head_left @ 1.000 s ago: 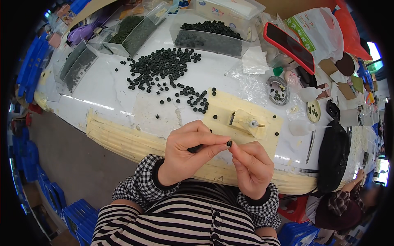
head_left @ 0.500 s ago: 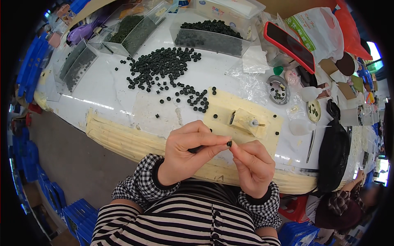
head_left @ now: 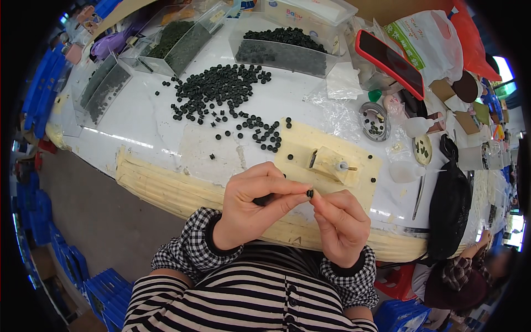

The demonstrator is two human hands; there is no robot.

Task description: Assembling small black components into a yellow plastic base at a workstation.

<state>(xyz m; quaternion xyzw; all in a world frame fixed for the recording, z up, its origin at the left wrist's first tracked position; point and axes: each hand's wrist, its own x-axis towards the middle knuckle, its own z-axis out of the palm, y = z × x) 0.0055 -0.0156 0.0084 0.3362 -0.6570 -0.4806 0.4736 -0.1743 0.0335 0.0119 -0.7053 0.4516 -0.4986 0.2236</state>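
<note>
While a black piece [head_left: 310,193] sits pinched in the grip of the left hand [head_left: 251,202], over the near edge of the counter [head_left: 155,122], the right hand [head_left: 343,224] meets it; whether that grip has closed on it, I can't tell. Beyond stands a block [head_left: 332,167]; farther left, a heap [head_left: 218,86] of similar pieces.

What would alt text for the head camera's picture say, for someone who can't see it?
A person's left fingers pinch a small black piece, with the right fingers close beside it. Beyond, a loose pile of similar pieces lies on a white table, near a clear bin of dark pieces.
</note>
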